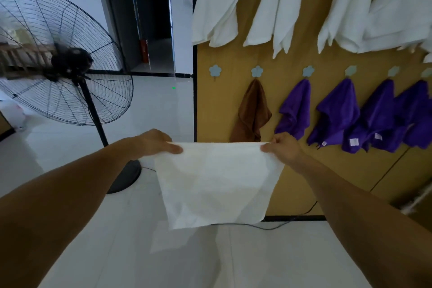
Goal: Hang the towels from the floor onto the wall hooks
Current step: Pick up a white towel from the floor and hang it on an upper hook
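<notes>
A white towel (216,182) hangs spread flat in front of me, held by its two top corners. My left hand (156,144) pinches the left corner and my right hand (284,147) pinches the right one. On the tan wall board (224,100) runs a row of flower-shaped hooks. The leftmost hook (215,71) is bare. The hook beside it (257,71) carries a brown towel (253,112). Further right, several purple towels (336,112) hang on their hooks. Large white towels (275,2) hang in a row above.
A big black standing fan (60,58) stands to the left, its round base (127,176) near my left forearm. A black cable (268,225) runs along the floor at the board's foot. A dark doorway (149,18) opens behind.
</notes>
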Demonstrator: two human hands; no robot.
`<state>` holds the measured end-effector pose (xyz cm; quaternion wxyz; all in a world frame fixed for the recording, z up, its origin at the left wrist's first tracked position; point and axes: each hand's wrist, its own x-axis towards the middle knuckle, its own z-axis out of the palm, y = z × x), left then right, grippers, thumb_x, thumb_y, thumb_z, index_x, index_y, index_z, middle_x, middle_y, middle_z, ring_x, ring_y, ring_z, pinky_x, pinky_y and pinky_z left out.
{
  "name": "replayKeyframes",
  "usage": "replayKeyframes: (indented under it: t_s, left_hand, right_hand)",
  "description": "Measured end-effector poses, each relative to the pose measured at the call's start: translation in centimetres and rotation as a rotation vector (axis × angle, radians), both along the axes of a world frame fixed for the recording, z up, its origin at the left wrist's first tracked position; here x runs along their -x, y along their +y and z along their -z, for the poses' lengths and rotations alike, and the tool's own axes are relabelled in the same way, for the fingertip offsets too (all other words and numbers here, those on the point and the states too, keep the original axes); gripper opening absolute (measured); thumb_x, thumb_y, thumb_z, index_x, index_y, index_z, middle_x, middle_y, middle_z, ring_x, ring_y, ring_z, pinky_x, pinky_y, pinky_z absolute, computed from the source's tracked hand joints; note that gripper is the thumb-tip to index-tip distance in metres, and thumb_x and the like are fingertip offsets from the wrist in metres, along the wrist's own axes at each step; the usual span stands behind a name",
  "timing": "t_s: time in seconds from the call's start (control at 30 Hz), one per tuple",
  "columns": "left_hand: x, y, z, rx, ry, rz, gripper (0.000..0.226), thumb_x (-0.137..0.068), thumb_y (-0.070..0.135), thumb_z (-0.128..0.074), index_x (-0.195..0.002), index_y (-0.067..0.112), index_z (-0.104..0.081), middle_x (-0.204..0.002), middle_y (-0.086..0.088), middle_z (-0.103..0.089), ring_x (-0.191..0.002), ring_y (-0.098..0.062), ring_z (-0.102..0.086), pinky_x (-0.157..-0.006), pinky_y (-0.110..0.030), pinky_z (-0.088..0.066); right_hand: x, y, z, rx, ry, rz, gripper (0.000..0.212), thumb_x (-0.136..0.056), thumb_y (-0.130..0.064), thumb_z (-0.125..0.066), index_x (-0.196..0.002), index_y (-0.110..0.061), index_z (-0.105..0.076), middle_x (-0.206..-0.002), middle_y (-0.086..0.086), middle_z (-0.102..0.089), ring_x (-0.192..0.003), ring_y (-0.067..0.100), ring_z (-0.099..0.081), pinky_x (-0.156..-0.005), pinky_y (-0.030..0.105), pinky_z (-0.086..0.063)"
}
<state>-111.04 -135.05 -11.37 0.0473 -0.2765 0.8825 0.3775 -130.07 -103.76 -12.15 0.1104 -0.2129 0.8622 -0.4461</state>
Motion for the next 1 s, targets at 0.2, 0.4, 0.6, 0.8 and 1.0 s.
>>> replayKeyframes:
  t_s: [0.2,0.4,0.6,0.8,1.0]
  left_hand:
    - [1.9,1.5,-0.3,-0.382,0.484,-0.215,0.015,-0.081,0.007,-0.065,-0.088,0.017,-0.074,-0.088,-0.001,-0.069,-0.074,-0.020,-0.063,-0.063,-0.022,-0.050]
    - [3.5,2.9,-1.1,-0.436,0.661,-0.277,0.027,-0.082,0.001,-0.056,-0.065,0.021,-0.049,-0.061,0.006,-0.051,-0.054,-0.012,-0.047,-0.045,-0.016,-0.039]
    - [4.4,2.5,-1.3,-0.454,0.543,-0.077,0.016,-0.083,0.029,-0.069,-0.090,0.015,-0.063,-0.084,0.005,-0.063,-0.075,-0.009,-0.060,-0.065,-0.020,-0.045]
    - [5.1,1.2,-1.4,-0.215,0.328,0.260,0.036,-0.066,0.034,-0.087,-0.096,0.017,-0.074,-0.101,0.001,-0.069,-0.093,-0.017,-0.066,-0.079,-0.025,-0.052]
    - [9.3,0.1,-1.4,-0.112,0.437,0.132,0.023,-0.083,0.041,-0.071,-0.087,0.019,-0.073,-0.084,0.005,-0.068,-0.077,-0.009,-0.063,-0.062,-0.012,-0.045]
  right_hand:
    - [-1.5,-2.1,-0.9,0.292,0.096,0.075,0.033,-0.081,0.003,-0.062,-0.065,-0.015,-0.041,-0.068,-0.008,-0.058,-0.058,0.007,-0.053,-0.051,0.020,-0.042]
    - [-2.5,-5.6,-2.3,0.439,0.033,0.127,0.021,-0.086,0.004,-0.046,-0.094,-0.012,-0.057,-0.079,0.001,-0.052,-0.067,0.011,-0.048,-0.055,0.014,-0.041]
    - [-3.0,-7.3,-2.4,0.307,-0.086,-0.142,0.034,-0.077,-0.030,-0.080,-0.097,-0.007,-0.066,-0.090,-0.002,-0.067,-0.083,0.010,-0.062,-0.079,0.028,-0.051]
    - [-2.3,-8.4,-1.6,0.168,-0.112,-0.203,0.041,-0.068,-0.020,-0.087,-0.095,0.006,-0.070,-0.094,0.022,-0.071,-0.078,0.023,-0.066,-0.076,0.041,-0.056]
    - [0.6,-11.1,-1.1,0.288,-0.012,-0.142,0.044,-0.081,-0.026,-0.077,-0.087,0.012,-0.055,-0.079,0.012,-0.055,-0.074,0.020,-0.053,-0.066,0.036,-0.044]
